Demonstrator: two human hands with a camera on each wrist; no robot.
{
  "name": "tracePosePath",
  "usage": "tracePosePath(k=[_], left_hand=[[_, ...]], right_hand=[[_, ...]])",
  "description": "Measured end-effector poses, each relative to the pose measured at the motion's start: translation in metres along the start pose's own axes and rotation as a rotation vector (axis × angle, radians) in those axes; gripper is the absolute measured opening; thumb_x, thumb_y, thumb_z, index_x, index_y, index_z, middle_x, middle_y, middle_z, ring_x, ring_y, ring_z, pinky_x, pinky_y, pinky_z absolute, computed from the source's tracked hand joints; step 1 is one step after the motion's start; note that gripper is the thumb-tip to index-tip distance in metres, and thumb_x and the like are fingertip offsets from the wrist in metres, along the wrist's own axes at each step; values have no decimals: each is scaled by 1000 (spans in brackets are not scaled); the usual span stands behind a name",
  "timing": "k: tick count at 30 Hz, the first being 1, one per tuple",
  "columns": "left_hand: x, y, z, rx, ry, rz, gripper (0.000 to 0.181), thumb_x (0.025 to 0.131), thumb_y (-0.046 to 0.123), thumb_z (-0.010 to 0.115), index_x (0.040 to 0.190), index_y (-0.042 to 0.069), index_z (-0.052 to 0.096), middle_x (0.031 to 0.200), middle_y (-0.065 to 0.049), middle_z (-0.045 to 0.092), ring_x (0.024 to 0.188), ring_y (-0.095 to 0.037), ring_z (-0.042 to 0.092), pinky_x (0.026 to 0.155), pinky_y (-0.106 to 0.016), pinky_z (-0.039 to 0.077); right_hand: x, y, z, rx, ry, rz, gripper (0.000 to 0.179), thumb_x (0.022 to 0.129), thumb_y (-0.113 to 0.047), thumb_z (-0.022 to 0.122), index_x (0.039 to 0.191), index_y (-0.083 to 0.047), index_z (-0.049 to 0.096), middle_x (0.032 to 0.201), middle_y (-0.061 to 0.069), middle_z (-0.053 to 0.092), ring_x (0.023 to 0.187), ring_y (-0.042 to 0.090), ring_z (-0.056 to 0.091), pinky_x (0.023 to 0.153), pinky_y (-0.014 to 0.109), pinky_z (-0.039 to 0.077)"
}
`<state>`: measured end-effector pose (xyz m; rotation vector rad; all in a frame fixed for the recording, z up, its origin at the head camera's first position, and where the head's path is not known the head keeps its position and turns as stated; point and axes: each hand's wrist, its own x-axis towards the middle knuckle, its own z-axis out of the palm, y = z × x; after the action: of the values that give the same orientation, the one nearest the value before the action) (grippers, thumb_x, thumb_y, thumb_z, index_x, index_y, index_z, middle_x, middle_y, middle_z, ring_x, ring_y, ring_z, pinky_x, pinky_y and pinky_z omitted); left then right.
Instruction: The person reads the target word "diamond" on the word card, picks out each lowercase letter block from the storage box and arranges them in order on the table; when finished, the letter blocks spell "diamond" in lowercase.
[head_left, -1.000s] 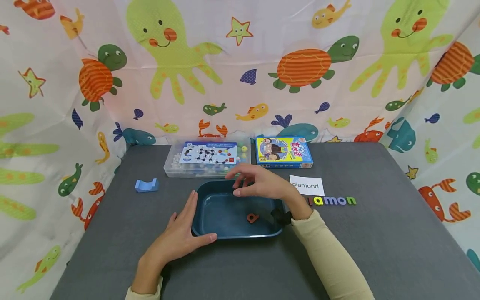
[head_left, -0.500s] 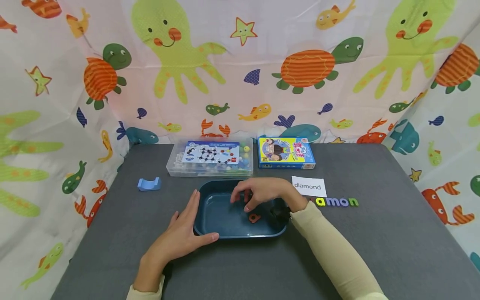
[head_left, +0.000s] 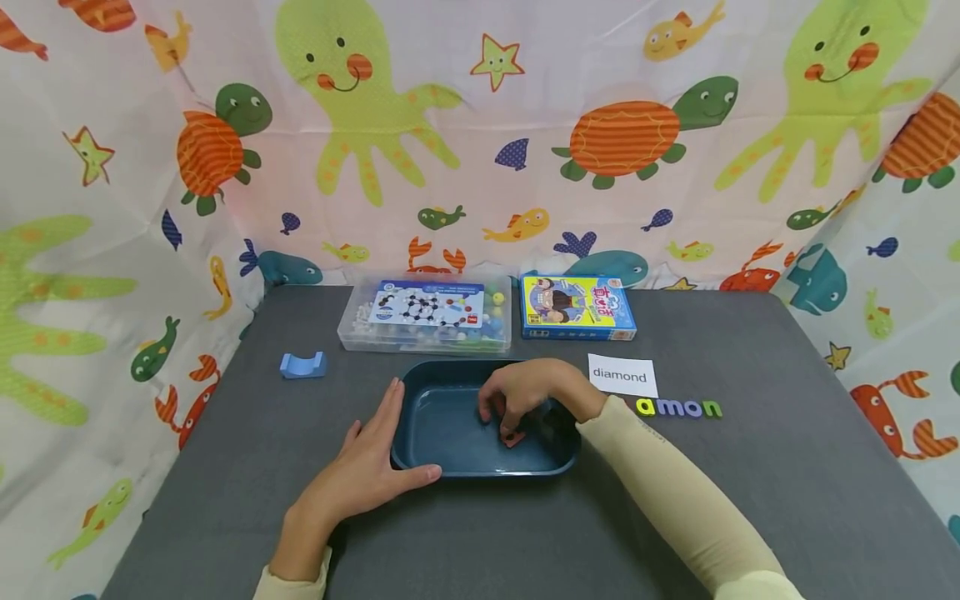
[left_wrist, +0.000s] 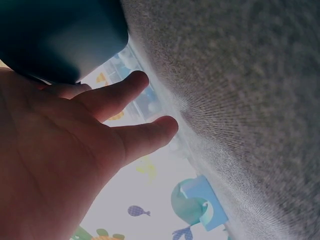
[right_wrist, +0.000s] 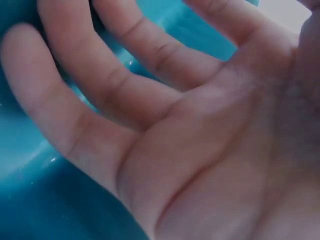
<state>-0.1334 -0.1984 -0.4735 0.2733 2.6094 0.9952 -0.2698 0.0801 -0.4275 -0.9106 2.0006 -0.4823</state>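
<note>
My left hand (head_left: 365,460) rests along the left end of a dark blue tray (head_left: 442,473), fingers straight at its side and thumb on the near rim. In the left wrist view, two fingers (left_wrist: 142,137) stretch out under the tray (left_wrist: 92,37). Inside the tray, my right hand (head_left: 528,390) reaches down with curled fingers and pinches a small orange letter (head_left: 514,440) at its floor, partly covering it. The right wrist view shows the palm and curved fingers (right_wrist: 85,135) over the blue tray (right_wrist: 30,195); the letter is hidden there.
Right of the tray, a white card (head_left: 622,375) reading "diamond" lies above coloured letters (head_left: 678,407) spelling "amon"; the sleeve hides their left end. Behind stand a clear plastic case (head_left: 424,315) and a yellow-blue box (head_left: 577,308). A light blue curved block (head_left: 303,365) sits left.
My right hand has come down from above the tray's far rim to the orange letter on its floor. The left hand stays at the tray's left end.
</note>
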Motion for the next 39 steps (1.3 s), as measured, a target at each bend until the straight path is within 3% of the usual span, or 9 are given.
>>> tracePosePath(k=[7,20,29,34,39], left_hand=[[0,0,0,-13,-6,-7,128,89,70,76,173,23,-8,179,2,-11,164,-32,6,121,-76,-5],[2,0,0,-14,-5,-5,128,89,69,76,173,22,-7,179,1,-11,164,-33,5,120,-77,-3],[1,1,-1,-15,-6,-12,127,89,70,76,173,22,-7,179,1,-11,164,-34,4,120,-78,-2],[1,2,-1,-10,-8,-24,128,88,70,76,173,22,-7,179,0,-11,164,-36,4,120,-78,-2],[2,1,0,-4,-5,-19,128,88,70,76,173,22,-7,179,0,-10,164,-36,5,120,-78,-2]], right_hand=[[2,2,4,180,-69,29,24,98,-5,75,121,-9,72,91,9,72,76,28,73,69,39,63],[7,6,9,384,-152,-111,28,100,0,70,128,-3,73,111,14,63,90,23,72,83,44,65],[10,7,12,515,-232,-184,33,103,0,67,136,5,63,122,25,69,104,34,76,94,49,61],[14,7,13,463,-189,-239,29,102,-2,68,129,8,66,118,20,71,100,23,72,96,41,60],[17,6,12,357,-111,-285,28,100,-3,71,127,5,69,122,14,71,105,20,68,99,35,58]])
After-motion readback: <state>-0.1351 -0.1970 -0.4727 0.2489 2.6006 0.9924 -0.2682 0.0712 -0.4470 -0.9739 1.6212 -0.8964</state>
